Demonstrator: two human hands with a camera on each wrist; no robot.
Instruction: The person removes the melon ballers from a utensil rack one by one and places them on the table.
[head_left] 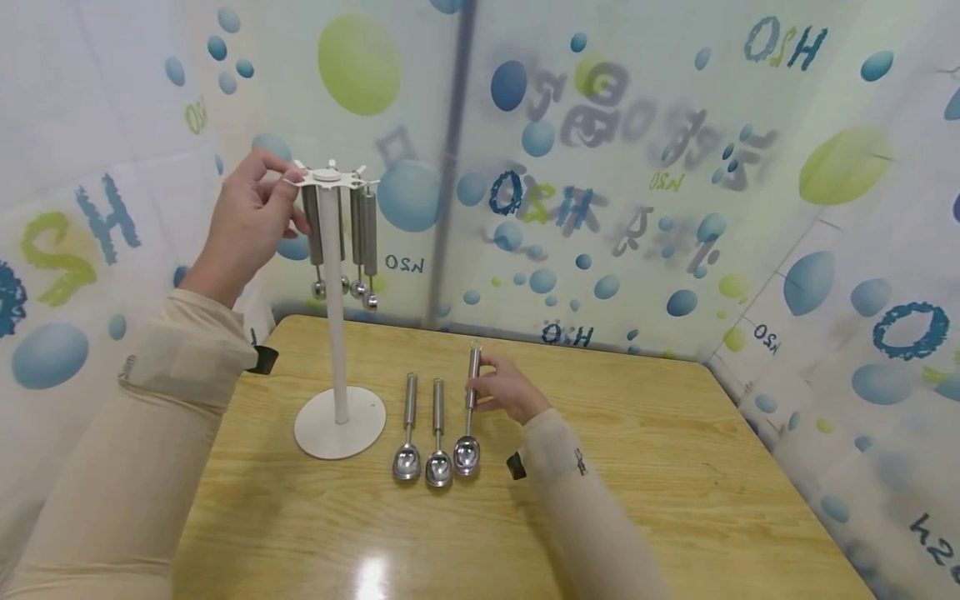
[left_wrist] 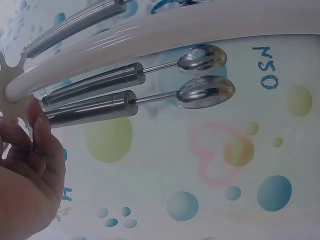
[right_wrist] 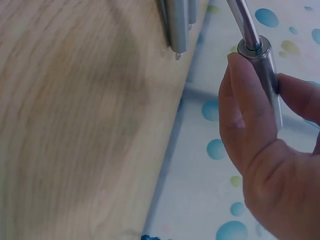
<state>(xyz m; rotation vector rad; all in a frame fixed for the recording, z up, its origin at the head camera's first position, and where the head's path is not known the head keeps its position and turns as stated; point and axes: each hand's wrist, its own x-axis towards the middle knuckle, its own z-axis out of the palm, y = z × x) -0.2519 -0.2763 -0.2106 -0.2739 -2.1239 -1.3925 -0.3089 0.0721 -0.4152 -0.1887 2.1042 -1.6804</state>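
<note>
My left hand pinches the hooked top of a white utensil stand, thumb and fingers at one hook on its left side. Several metal scoops hang from that top; in the left wrist view the nearest scoop has its handle end beside my fingers. With my right hand I grip a metal scoop by its handle, bowl end toward me. Whether its bowl touches the table cannot be told. Just left of it, a scoop and another scoop lie side by side.
The stand's round white base rests on the left part of the wooden table. Close behind the table's far edge rises a wall sheet printed with blue and green bubbles, with similar sheets left and right.
</note>
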